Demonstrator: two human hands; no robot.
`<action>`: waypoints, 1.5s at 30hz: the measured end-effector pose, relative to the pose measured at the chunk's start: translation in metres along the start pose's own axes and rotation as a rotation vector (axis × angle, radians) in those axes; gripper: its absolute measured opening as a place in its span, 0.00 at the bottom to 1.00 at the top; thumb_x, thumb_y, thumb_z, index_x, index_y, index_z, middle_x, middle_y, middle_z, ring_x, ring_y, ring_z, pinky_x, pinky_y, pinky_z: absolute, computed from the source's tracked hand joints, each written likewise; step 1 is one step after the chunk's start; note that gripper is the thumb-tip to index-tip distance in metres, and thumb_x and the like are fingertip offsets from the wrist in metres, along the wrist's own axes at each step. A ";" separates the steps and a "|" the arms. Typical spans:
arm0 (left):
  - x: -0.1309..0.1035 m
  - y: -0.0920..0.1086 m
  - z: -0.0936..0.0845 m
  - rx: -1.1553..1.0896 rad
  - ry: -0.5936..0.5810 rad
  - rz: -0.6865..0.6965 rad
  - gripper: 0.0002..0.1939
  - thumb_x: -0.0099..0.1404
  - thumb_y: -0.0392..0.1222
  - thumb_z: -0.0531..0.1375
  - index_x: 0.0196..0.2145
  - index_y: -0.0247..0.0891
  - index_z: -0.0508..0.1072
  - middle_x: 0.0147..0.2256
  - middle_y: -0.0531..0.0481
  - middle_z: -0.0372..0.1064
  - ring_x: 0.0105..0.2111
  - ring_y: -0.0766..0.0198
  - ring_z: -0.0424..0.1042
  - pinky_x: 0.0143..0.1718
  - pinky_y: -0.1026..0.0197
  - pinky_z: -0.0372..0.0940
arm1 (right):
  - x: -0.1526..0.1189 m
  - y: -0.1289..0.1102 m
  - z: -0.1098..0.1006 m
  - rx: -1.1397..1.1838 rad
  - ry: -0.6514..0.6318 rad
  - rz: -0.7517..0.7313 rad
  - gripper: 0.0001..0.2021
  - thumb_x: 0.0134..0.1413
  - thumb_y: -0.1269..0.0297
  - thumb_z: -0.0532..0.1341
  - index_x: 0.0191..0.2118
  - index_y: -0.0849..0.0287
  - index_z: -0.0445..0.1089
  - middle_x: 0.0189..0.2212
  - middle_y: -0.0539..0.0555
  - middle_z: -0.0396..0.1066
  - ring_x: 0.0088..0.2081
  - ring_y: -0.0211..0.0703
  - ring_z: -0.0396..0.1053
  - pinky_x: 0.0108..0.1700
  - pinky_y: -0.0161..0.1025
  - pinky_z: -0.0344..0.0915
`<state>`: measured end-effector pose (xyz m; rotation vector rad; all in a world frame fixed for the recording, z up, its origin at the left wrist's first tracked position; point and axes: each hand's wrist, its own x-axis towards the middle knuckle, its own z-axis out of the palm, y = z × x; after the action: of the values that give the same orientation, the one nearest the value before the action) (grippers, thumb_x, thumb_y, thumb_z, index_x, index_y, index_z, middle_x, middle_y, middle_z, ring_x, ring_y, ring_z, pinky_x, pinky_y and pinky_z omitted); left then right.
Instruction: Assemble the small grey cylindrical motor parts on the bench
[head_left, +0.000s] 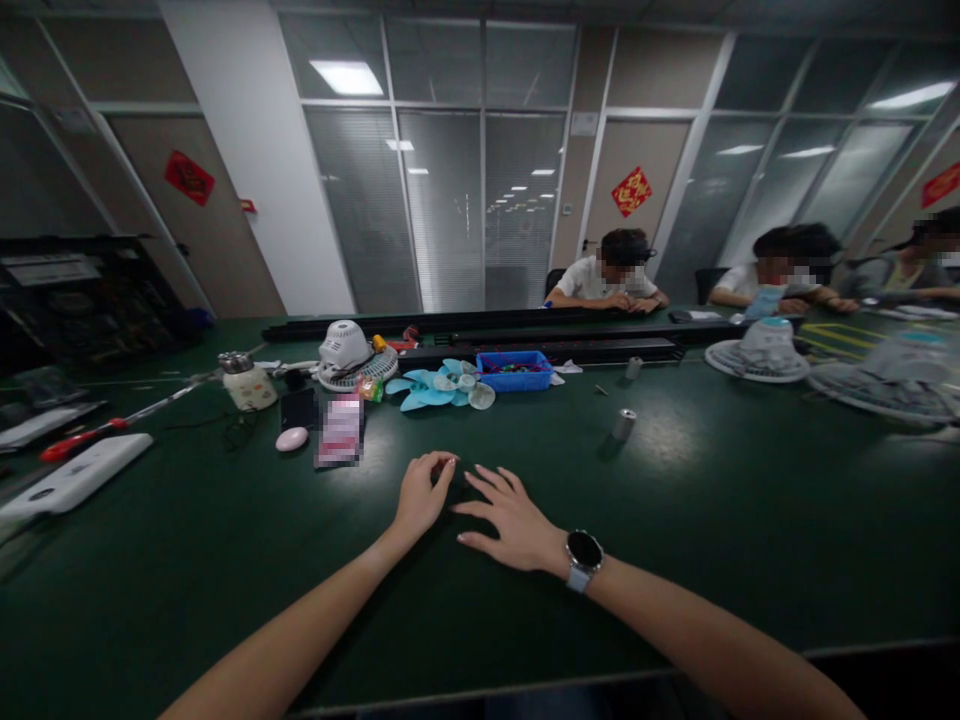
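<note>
Above the middle of the green table [360, 620], my left hand [424, 495] is closed, thumb and fingertips drawn together. Whatever the pinch may hold is too small to make out. My right hand [517, 520] is open beside it, palm down with fingers spread and nothing held; a watch [583, 550] is on that wrist. The fingertips of both hands are close but apart. Beyond them are light blue fan blades [424, 388] and a blue bin [515, 374] of small parts. To the right stands a small metal cylinder [624, 425].
At left lie a phone-like rectangle [340, 430], a pink oval object [292, 439], a jar [247, 382] and a white elongated device [79, 475]. White fan housings [345, 350] stand farther back, near long black bars [450, 322]. Several people sit across the table.
</note>
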<state>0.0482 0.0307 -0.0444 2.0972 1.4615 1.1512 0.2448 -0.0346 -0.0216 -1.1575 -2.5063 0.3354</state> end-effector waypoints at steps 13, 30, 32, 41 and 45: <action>0.000 0.001 0.001 -0.006 -0.007 0.006 0.14 0.68 0.46 0.53 0.41 0.39 0.75 0.38 0.46 0.75 0.38 0.57 0.71 0.42 0.54 0.65 | 0.003 0.007 -0.001 0.029 0.004 0.047 0.26 0.66 0.50 0.49 0.66 0.51 0.56 0.67 0.53 0.53 0.68 0.50 0.44 0.67 0.56 0.41; 0.000 0.002 -0.002 -0.018 -0.063 -0.012 0.15 0.69 0.48 0.52 0.42 0.40 0.75 0.37 0.47 0.74 0.38 0.57 0.72 0.40 0.55 0.65 | -0.044 0.151 -0.069 -0.613 0.650 0.865 0.27 0.62 0.60 0.48 0.62 0.66 0.60 0.63 0.62 0.58 0.64 0.60 0.49 0.61 0.59 0.46; 0.000 0.000 -0.001 -0.022 -0.070 -0.019 0.15 0.69 0.48 0.52 0.43 0.39 0.75 0.37 0.47 0.74 0.39 0.57 0.72 0.40 0.55 0.65 | -0.046 0.151 -0.070 -0.633 0.635 0.897 0.27 0.61 0.60 0.48 0.62 0.67 0.60 0.63 0.62 0.58 0.63 0.60 0.49 0.61 0.59 0.45; 0.001 -0.003 0.001 -0.029 -0.071 -0.008 0.16 0.69 0.49 0.52 0.42 0.39 0.75 0.38 0.46 0.75 0.38 0.57 0.72 0.39 0.56 0.65 | -0.048 0.154 -0.073 -0.625 0.511 0.987 0.26 0.60 0.61 0.49 0.61 0.67 0.62 0.63 0.61 0.58 0.61 0.58 0.54 0.60 0.58 0.50; 0.000 -0.001 -0.001 -0.035 -0.067 -0.012 0.16 0.68 0.49 0.52 0.42 0.39 0.76 0.37 0.47 0.75 0.37 0.57 0.72 0.38 0.57 0.66 | -0.048 0.154 -0.075 -0.589 0.493 0.993 0.26 0.60 0.61 0.49 0.62 0.66 0.61 0.64 0.62 0.57 0.58 0.58 0.59 0.57 0.55 0.54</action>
<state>0.0468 0.0313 -0.0449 2.0804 1.4116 1.0843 0.4099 0.0314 -0.0191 -2.3157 -1.4644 -0.4494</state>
